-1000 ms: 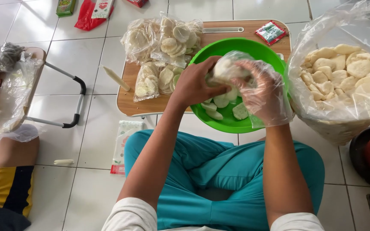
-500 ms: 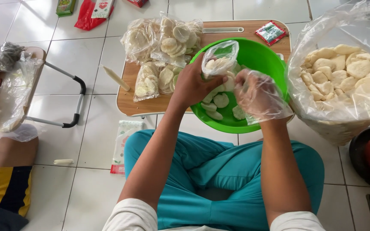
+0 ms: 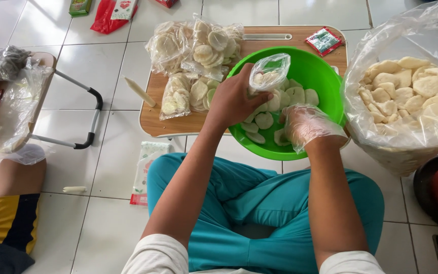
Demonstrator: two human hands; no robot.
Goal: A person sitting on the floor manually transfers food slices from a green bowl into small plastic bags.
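My left hand (image 3: 232,101) holds a small clear plastic bag (image 3: 269,72) with a few pale round crackers in it, above a green bowl (image 3: 316,66). My right hand (image 3: 305,127), covered by a thin plastic glove, reaches down into the bowl among loose crackers (image 3: 264,121). The bowl rests on a low wooden table (image 3: 153,119) in front of my crossed legs in teal trousers.
Several filled bags of crackers (image 3: 194,48) lie on the table's left half. A big clear sack of crackers (image 3: 406,96) stands at right. A small red-green packet (image 3: 324,40) sits at the table's far corner. Another low table (image 3: 41,61) and a person's leg (image 3: 11,177) are at left.
My hands have come apart. The left hand lifted the small bag up and back, and the gloved right hand dropped down into the bowl.
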